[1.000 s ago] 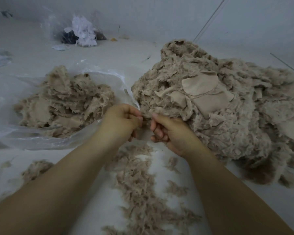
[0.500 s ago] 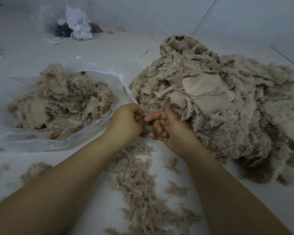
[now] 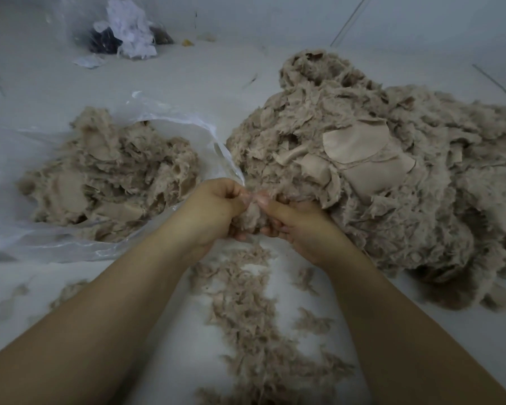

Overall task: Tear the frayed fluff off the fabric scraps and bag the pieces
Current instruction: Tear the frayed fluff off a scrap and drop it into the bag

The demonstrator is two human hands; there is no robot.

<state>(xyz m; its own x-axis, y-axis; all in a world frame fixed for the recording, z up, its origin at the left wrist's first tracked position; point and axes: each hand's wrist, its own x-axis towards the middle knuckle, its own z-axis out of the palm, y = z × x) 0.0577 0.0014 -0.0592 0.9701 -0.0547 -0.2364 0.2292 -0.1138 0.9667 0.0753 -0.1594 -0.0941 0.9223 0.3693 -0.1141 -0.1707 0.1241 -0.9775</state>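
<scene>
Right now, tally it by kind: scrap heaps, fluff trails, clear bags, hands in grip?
Beige scrap heaps: 2, the big loose pile and the bagged heap
Torn fluff trail: 1
Clear plastic bags: 2, the near bag and the far bag
Hands in grip on one scrap: 2, left hand, right hand
Total: 7

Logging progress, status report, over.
Left hand and right hand both pinch one fluffy beige fabric scrap. Clear plastic bag left, part filled. Nothing in the way.

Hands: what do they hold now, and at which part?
Both the left hand and right hand pinch one small beige fluffy fabric scrap, each at its upper edge.
</scene>
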